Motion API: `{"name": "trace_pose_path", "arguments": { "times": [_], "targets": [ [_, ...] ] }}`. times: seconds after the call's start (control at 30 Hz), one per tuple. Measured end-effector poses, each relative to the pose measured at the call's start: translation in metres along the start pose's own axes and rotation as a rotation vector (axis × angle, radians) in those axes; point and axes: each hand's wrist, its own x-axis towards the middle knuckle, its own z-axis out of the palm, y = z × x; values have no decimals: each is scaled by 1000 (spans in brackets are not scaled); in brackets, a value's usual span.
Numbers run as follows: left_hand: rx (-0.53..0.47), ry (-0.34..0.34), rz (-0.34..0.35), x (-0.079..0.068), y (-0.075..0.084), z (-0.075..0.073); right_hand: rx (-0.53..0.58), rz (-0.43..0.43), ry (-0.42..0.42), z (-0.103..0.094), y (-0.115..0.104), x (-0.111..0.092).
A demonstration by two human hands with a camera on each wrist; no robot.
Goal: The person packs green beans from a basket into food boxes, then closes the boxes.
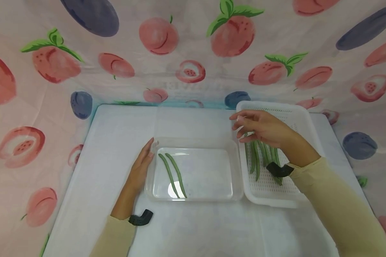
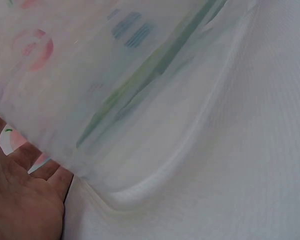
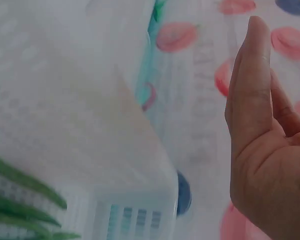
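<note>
My left hand (image 1: 142, 166) rests along the left side of a clear plastic container (image 1: 199, 142), its fingertips at the upper left of the rim. Two long green beans (image 1: 175, 175) lie side by side in that container, towards its left end. Seen from the left wrist, the palm (image 2: 32, 200) is beside the translucent wall, through which a bean (image 2: 150, 75) shows. My right hand (image 1: 263, 126) hovers over the white perforated basket (image 1: 254, 194), its fingers loosely bent with nothing in them. Several green beans (image 1: 255, 162) lie in the basket below it, partly hidden by the hand and wrist.
Container and basket stand side by side on a white-covered table (image 1: 115, 142), the basket to the right. Behind and around the table hangs a fruit-printed cloth (image 1: 122, 89). Each wrist carries a black camera mount (image 1: 141, 217).
</note>
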Motion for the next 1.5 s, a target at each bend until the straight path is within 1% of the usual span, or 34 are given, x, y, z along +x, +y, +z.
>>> {"name": "trace_pose_path", "arguments": {
  "times": [0.17, 0.33, 0.43, 0.57, 0.73, 1.0, 1.23, 1.33, 1.5],
  "targets": [
    [-5, -2, -2, -1, 1, 0, 42, -16, 54, -29, 13, -12],
    [-2, -3, -7, 0, 1, -1, 67, -13, 84, -52, 29, -19],
    [2, -4, -6, -1, 1, -1, 73, -10, 91, -63, 37, -23],
    [-3, -6, -4, -1, 1, 0, 123, -3, 77, -75, 48, -28],
    [-14, -11, -1, -1, 3, 1, 146, 27, 79, -88, 60, -34],
    [-2, -8, 4, 0, 2, 0, 108, 136, 154, -102, 78, -36],
    [8, -6, 7, -1, 2, 0, 63, 214, 181, -104, 94, -33],
    [6, -4, 3, -1, 3, 1, 22, 244, 192, -103, 101, -31],
    [3, -2, 0, -1, 3, 0, -44, 270, 197, -105, 111, -27]
  ]
}}
